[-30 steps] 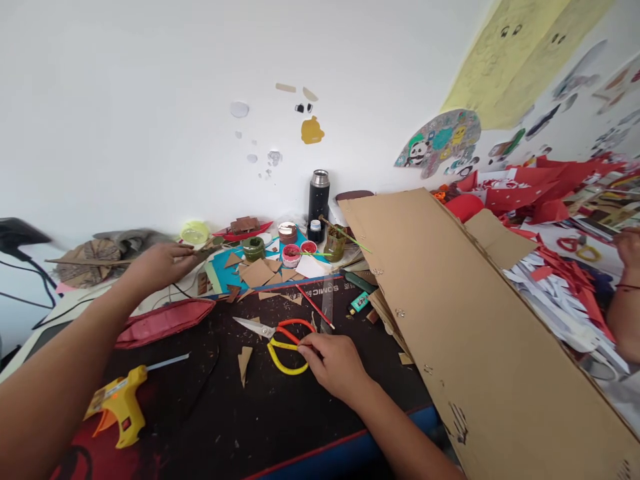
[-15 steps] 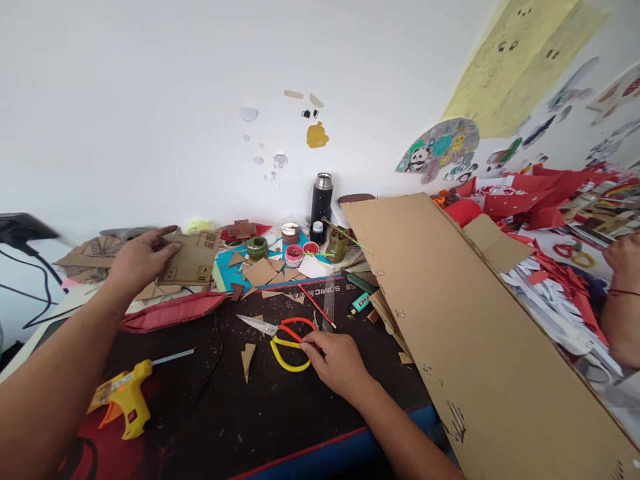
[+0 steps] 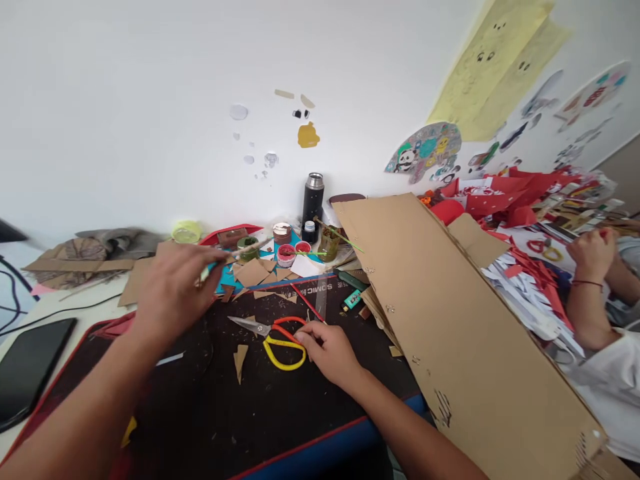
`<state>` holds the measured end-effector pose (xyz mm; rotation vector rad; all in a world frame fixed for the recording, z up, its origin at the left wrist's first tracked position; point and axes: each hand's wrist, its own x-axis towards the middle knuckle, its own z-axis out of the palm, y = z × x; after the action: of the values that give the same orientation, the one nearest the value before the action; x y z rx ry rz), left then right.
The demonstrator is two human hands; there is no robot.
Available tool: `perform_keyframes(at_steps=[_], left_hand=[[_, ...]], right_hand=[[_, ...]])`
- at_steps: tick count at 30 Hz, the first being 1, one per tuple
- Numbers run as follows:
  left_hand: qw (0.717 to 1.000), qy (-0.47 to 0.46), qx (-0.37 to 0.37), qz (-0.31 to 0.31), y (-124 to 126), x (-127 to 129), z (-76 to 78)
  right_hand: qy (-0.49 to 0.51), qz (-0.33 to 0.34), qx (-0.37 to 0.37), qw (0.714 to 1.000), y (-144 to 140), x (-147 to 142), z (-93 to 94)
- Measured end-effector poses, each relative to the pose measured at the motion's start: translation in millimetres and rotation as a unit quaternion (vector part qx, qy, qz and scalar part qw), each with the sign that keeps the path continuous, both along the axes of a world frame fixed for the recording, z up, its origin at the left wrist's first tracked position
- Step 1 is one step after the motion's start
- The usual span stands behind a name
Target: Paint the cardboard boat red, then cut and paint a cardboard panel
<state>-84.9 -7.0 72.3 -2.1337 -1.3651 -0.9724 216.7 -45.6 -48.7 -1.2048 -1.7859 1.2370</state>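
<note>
My left hand (image 3: 175, 287) is raised over the left part of the desk, its fingers pinched on a piece of cardboard (image 3: 255, 249) seen almost edge-on. Low on the dark mat, my right hand (image 3: 330, 350) has its fingers closed at the handles of a pair of scissors (image 3: 280, 340). These have one red and one yellow handle, and their blades point left. A small cardboard scrap (image 3: 241, 363) lies just below the blades. The yellow glue gun (image 3: 129, 432) is mostly covered by my left forearm; its glue stick (image 3: 170, 359) pokes out.
A large cardboard sheet (image 3: 460, 320) leans across the right side. Paint jars (image 3: 287, 255), cardboard scraps (image 3: 253, 273) and a black flask (image 3: 313, 200) stand along the wall. A phone (image 3: 35, 367) lies at left. Another person's hand (image 3: 593, 257) is at far right.
My left hand has moved right and nearer with the cardboard, which has turned from face-on to edge-on. My right hand stays at the scissors. The view has shifted slightly right.
</note>
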Motion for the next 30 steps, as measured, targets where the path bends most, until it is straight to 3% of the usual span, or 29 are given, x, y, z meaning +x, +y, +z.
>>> perform_keyframes(at_steps=[2, 5, 8, 12, 15, 18, 21, 24, 27, 30], left_hand=[[0.994, 0.071, 0.022, -0.077, -9.6, 22.8, -8.9], [0.985, 0.119, 0.042, -0.116, -22.0, 48.9, -25.6], [0.976, 0.154, 0.039, -0.148, -31.9, 67.3, -41.4], [0.971, 0.163, 0.034, -0.172, -39.6, 80.5, -58.0], [0.985, 0.095, 0.023, -0.145, -39.1, 79.0, -67.3], [0.995, -0.093, 0.004, -0.036, -33.9, 70.2, -74.7], [0.939, -0.316, -0.132, 0.04, -27.3, 62.8, -81.0], [0.864, -0.403, -0.297, 0.054, -23.0, 60.8, -85.5], [0.801, -0.472, -0.366, 0.034, -20.5, 61.4, -87.5], [0.696, -0.592, -0.406, 0.003, -18.4, 63.1, -88.8]], right_hand=[[0.08, 0.004, -0.073, 0.994, 4.1, -3.8, 2.4], [0.181, 0.021, -0.161, 0.97, 14.4, -9.9, 8.6], [0.265, 0.006, -0.2, 0.943, 29.3, -16.9, 15.2], [0.298, -0.061, -0.222, 0.926, 48.7, -27.5, 19.7], [0.29, -0.111, -0.223, 0.924, 59.4, -31.9, 19.2], [0.291, -0.126, -0.196, 0.928, 66.7, -30.9, 16.0], [0.287, -0.125, -0.172, 0.934, 69.3, -29.0, 11.1], [0.273, -0.11, -0.157, 0.943, 66.8, -29.5, 5.3], [0.273, -0.098, -0.153, 0.945, 62.3, -30.1, 1.0], [0.289, -0.088, -0.179, 0.936, 59.7, -28.4, 0.1]])
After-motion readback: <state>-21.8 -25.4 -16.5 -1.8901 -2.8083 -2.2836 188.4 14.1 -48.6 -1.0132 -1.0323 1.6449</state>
